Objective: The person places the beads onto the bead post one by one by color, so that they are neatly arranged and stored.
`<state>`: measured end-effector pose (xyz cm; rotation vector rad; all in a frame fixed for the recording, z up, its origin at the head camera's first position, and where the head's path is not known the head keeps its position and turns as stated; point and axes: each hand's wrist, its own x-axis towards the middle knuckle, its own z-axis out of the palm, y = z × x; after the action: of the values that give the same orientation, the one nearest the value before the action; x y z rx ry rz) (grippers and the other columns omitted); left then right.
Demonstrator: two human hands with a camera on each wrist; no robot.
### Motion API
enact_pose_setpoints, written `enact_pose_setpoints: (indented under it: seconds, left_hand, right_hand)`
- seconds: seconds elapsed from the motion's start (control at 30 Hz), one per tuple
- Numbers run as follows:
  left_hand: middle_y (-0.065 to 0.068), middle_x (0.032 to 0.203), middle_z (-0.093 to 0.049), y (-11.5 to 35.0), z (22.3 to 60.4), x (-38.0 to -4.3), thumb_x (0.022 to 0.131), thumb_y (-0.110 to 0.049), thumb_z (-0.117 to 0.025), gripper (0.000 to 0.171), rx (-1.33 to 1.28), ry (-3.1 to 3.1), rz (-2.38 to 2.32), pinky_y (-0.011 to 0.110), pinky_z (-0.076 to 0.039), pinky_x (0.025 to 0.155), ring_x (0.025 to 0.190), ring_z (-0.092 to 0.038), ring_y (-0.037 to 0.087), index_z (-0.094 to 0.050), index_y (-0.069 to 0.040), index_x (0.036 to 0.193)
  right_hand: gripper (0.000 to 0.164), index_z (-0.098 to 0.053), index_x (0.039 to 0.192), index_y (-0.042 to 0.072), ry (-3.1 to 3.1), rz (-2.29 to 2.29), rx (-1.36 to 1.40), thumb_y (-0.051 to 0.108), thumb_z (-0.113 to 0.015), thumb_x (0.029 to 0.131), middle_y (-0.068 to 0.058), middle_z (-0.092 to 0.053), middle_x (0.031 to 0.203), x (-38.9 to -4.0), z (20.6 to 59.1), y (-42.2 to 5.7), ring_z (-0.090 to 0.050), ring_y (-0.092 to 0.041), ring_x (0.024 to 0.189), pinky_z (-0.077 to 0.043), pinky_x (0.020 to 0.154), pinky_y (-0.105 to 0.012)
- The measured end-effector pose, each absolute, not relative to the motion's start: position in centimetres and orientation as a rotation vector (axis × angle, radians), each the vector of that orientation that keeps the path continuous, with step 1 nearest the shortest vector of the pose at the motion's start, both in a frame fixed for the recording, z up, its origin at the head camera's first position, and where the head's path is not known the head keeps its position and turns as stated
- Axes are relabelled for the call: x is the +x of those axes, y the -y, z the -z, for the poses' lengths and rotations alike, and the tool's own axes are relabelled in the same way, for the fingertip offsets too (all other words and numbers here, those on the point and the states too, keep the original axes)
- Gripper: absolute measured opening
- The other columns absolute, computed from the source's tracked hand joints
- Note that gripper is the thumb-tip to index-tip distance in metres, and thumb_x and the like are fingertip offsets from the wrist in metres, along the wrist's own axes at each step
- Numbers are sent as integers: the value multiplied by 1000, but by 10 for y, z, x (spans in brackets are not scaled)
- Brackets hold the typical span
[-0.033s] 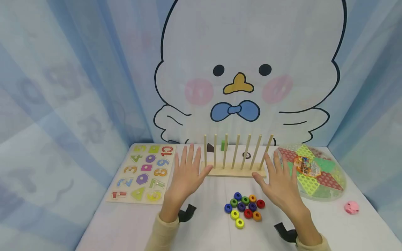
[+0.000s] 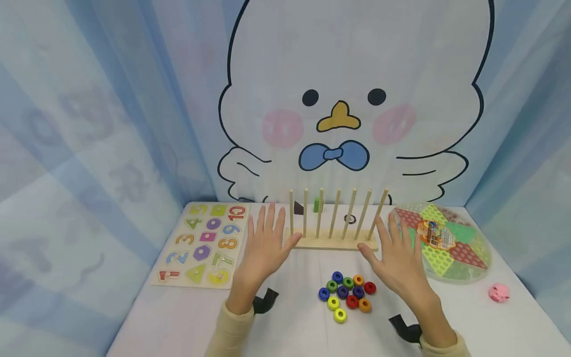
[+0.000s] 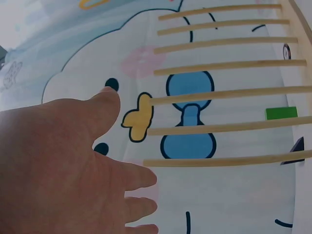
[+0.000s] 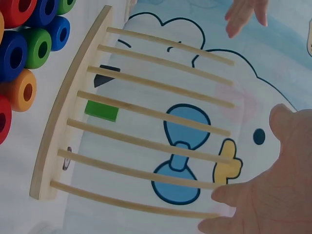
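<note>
Both hands hover palm down with fingers spread, holding nothing. My left hand is at the left end of a wooden peg rack, between it and a number puzzle board. My right hand is by the rack's right end, its fingers overlapping the edge of a round game board in the head view. Several thin upright pegs stand in a row on the rack, bare of rings. Between the wrists lies a cluster of colored rings in blue, green, purple, orange, red and yellow.
A small pink pig toy sits at the right side of the white table. Behind the rack are a green block and a dark angular piece. A curtain with a cartoon bird hangs at the back.
The whole head view has shifted up very slightly. Both hands and the objects keep their places.
</note>
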<state>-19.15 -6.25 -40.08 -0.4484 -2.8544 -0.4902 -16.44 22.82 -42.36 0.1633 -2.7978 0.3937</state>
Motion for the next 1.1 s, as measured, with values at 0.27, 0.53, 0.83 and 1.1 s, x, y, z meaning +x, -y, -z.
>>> enact_pose_setpoints:
  seconds: [0.27,0.53,0.83,1.1]
  left_hand:
    - [19,146,-36,70,408,-207,93,-61,-41,78,-385,2837,605,53,-22,107,133,-35,34,-34,-5,147]
    - [8,96,-64,83,467,-258,87,-42,-66,62,-262,2963,1071,34,-47,65,78,-59,20,-51,-6,135]
    - [-3,73,-57,80,530,-287,80,-37,-75,68,-325,3006,1175,29,-39,57,61,-50,13,-49,-13,138]
    - [-5,72,-55,80,537,-287,82,-40,-72,63,-333,3013,1030,29,-37,55,60,-48,12,-51,-21,138]
  right_hand:
    - [73,-29,147,1,2751,-628,134,50,-47,96,-29,-27,147,-160,417,-230,-22,-49,134,-10,103,-67]
    - [48,-52,127,0,2774,-1417,16,35,-59,94,-12,-58,98,-175,444,-262,-53,-23,85,-45,71,-34]
    - [53,-45,129,-4,2874,-2201,-159,11,-68,84,6,-37,59,-177,506,-289,-30,-7,46,-29,42,-21]
    - [50,-53,119,-4,2961,-1981,38,11,-76,78,4,-42,60,-166,518,-282,-29,-5,41,-27,39,-21]
